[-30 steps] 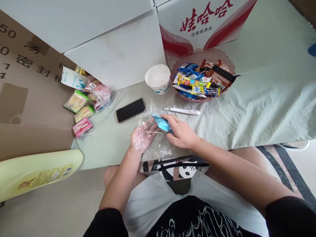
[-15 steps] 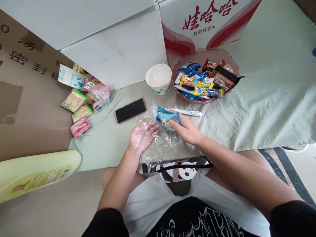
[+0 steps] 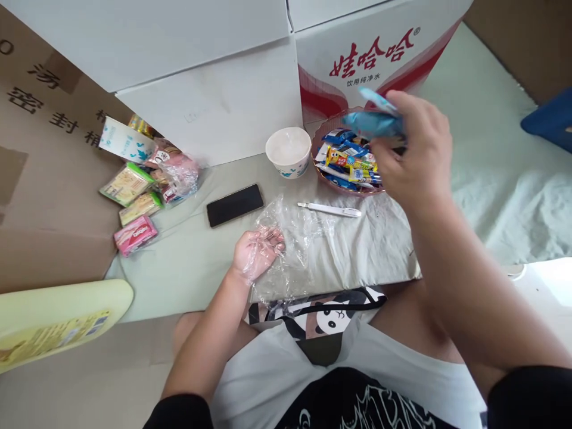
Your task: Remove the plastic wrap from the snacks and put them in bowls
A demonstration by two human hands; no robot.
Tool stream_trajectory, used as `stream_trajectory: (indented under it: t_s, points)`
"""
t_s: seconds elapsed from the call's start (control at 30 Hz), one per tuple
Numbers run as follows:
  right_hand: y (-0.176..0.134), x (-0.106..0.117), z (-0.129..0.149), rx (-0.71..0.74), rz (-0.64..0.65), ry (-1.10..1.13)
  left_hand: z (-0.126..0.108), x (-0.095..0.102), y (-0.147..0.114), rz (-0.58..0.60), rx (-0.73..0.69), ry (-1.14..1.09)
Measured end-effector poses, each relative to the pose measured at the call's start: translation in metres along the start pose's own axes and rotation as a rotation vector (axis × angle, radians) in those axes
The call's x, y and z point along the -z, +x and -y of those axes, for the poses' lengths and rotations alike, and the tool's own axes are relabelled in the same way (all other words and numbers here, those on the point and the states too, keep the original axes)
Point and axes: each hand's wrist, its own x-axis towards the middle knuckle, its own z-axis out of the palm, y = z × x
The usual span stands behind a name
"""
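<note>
Fingers (image 3: 404, 106) of my raised right hand (image 3: 422, 149) clasp a blurry light-blue plastic packet (image 3: 374, 124); clear crinkled film (image 3: 297, 238) veils my half-curled left hand (image 3: 255, 255), whose grip I can't tell.

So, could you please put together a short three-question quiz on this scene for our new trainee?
1. Multiple choice: what does the right hand hold?
A) a slim white pen-shaped tool
B) shiny light-blue packaging
C) a pink wrapped bar

2. True or false: the round white cup with a blue print stands beside the wide pink see-through bowl that holds colourful wrapped snacks.

3. Fill the gap: the left hand is partly covered by crumpled, see-through ____.

Key: 1. B; 2. true; 3. plastic.
</note>
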Motion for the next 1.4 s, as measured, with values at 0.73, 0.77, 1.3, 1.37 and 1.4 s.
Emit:
stream_trajectory:
  t_s: [0.73, 0.77, 1.3, 1.37, 1.4]
  points:
    - [-0.099, -0.058, 0.05, -0.528, 0.839, 0.741, -0.033, 0.023, -0.003, 0.393, 0.301, 0.352]
    - [-0.098, -0.059, 0.05, -0.597, 0.752, 0.743, -0.038, 0.023, -0.002, 0.38, 0.236, 0.333]
    - [-0.09, -0.054, 0.027, -0.772, 0.355, 0.664, -0.056, 0.019, 0.015, -0.174, -0.313, 0.198]
    - [-0.092, -0.057, 0.026, -0.748, 0.371, 0.704, -0.06, 0.018, 0.014, -0.159, -0.358, 0.154]
    - [-0.093, -0.058, 0.026, -0.738, 0.371, 0.717, -0.062, 0.017, 0.014, -0.145, -0.373, 0.145]
